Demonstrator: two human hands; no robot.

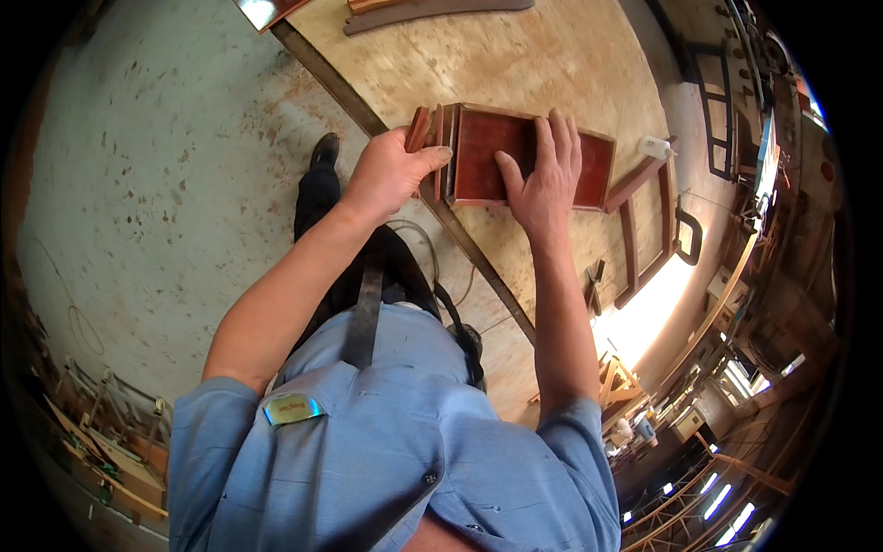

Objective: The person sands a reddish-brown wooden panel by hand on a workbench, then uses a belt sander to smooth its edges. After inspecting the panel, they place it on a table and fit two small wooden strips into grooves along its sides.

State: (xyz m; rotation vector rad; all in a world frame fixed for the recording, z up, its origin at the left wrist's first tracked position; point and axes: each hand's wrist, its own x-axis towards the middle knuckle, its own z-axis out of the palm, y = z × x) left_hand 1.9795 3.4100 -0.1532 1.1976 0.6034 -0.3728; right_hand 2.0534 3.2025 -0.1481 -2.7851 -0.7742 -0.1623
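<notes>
A shallow reddish-brown wooden box (478, 152) with a raised rim lies on the plywood workbench, close to its edge. At the box's left end my left hand (391, 175) is closed round a narrow reddish-brown wooden piece (418, 127), thumb toward the box. A thin upright wooden strip (440, 124) stands between that piece and the box end; whether it is joined to either, I cannot tell. My right hand (543, 175) lies across the box with thumb and fingers apart, the fingertips reaching its far rim.
The bench (589, 64) has a dark edge running diagonally. Toward its right side are a white plastic bottle (654, 147), a brown wooden frame (630, 248) and a dark clamp-like tool (596, 287). A curved wooden piece (441, 14) lies farther off. A cable (428, 235) hangs beside the bench.
</notes>
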